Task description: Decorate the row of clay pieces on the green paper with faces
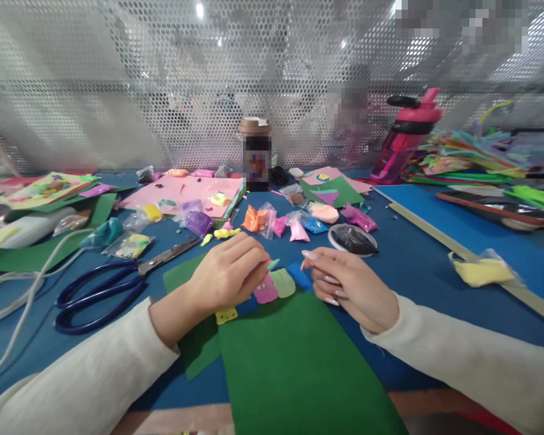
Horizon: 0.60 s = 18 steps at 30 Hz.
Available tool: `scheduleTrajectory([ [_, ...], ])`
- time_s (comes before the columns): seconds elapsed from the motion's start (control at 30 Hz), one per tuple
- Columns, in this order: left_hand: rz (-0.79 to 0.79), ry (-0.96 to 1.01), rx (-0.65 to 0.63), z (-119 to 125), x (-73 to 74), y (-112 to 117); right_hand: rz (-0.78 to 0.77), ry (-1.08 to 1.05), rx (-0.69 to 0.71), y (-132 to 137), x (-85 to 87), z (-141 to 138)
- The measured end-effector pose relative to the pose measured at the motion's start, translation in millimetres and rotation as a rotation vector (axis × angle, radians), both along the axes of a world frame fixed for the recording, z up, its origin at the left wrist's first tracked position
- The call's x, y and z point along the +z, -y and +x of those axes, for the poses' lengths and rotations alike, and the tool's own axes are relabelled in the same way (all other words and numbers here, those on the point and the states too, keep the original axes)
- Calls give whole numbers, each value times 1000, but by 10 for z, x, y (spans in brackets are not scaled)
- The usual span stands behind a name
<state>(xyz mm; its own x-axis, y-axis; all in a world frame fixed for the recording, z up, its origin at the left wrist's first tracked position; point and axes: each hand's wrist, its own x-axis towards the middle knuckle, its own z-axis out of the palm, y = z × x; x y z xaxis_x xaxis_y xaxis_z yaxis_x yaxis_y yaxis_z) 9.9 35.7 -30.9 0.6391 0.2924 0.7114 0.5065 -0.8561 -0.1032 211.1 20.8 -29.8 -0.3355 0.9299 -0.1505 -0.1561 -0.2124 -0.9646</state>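
Note:
My left hand is closed above the upper end of a green sheet, a small teal piece, like soft clay, at its fingertips. My right hand is closed in a pinch just to the right; anything between its thumb and finger is too small to make out. Between and below the hands lie flat clay shapes on the sheet's top edge: a yellow one with dark dots, a pink one, a pale green one and a blue one. The left hand partly covers this row.
Blue-handled scissors lie left of my left hand. Several clay packets, including an orange one and a purple one, spread beyond. A lidded cup and a pink bottle stand at the back. A white cable crosses the left.

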Motion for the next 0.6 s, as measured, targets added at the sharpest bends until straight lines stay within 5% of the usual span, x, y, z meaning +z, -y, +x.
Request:
scheduleTrajectory([
  [0.6,45,137,55,-41,21,-2,137,103,50,36,-33,29],
])
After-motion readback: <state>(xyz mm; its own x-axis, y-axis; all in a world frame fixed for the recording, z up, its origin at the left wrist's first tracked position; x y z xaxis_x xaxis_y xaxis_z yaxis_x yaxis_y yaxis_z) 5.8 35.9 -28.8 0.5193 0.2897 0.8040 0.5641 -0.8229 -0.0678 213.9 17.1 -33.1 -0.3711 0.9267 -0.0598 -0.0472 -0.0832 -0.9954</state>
